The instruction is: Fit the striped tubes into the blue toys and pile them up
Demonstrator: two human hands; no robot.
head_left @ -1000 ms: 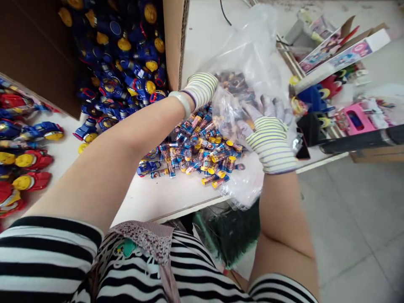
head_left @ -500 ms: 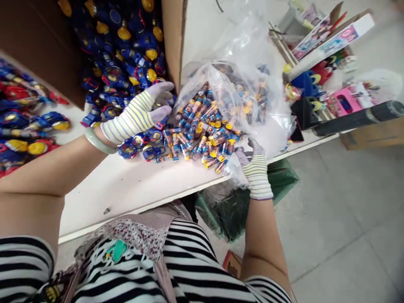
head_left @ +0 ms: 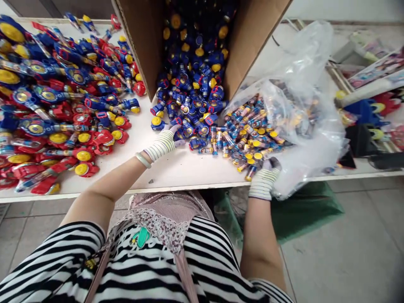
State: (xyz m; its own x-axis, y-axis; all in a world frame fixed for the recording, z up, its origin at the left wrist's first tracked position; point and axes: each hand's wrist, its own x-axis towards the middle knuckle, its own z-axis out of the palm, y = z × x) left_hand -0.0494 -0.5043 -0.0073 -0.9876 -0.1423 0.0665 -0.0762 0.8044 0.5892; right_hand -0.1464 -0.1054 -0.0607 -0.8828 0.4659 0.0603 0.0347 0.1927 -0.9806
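My left hand, in a striped glove, is at the near edge of a pile of blue watch-like toys. Its thumb and fingers are apart, close to the nearest toys. My right hand, also gloved, is at the front right edge of a heap of small clear tubes with yellow caps. Its fingers are curled together, and whatever is between them is hidden. Beside that hand, a clear plastic bag lies partly over the tubes and hangs past the table edge.
The blue toys spill from a cardboard box lying open towards me. At left spreads a large pile of red and blue toys with tubes attached. A green bin stands below the white table. Mixed toys and boxes are at right.
My view has swung left, showing more of the red and blue pile. My left hand has come down to the front of the blue toys. My right hand has moved in against the tubes.
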